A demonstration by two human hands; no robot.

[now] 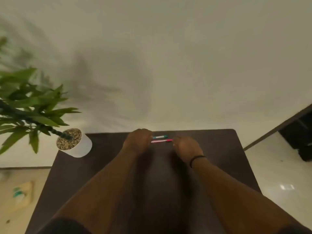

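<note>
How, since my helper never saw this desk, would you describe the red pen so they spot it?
On the dark table, near its far edge, two pens lie side by side. The red pen is the nearer one, pink-barrelled; the green-capped pen lies just behind it.

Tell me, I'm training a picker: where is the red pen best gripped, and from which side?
I'd pinch the red pen at its darker right end, coming from the right. It lies flat and crosswise, and the green pen close along its far side leaves little finger room across the barrel.
</note>
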